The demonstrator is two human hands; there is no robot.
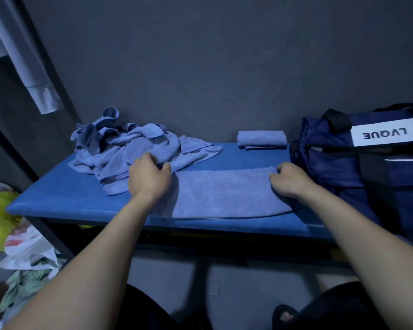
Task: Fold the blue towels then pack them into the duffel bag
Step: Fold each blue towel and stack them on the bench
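A blue towel [224, 194] lies flat as a long folded strip on the blue bench [57, 198]. My left hand [149, 178] pinches its far left corner. My right hand [287, 178] pinches its far right corner. A heap of unfolded blue towels [134, 148] sits at the bench's back left, just behind my left hand. One folded blue towel [261, 138] rests at the back by the wall. The navy duffel bag [339, 163] stands on the right end of the bench, its top unzipped, right beside my right hand.
A dark wall runs close behind the bench. Plastic bags and clothes [22, 246] lie on the floor at the left. A grey pole [22, 55] leans at the upper left. My knees and a sandal [285, 315] are below the bench's front edge.
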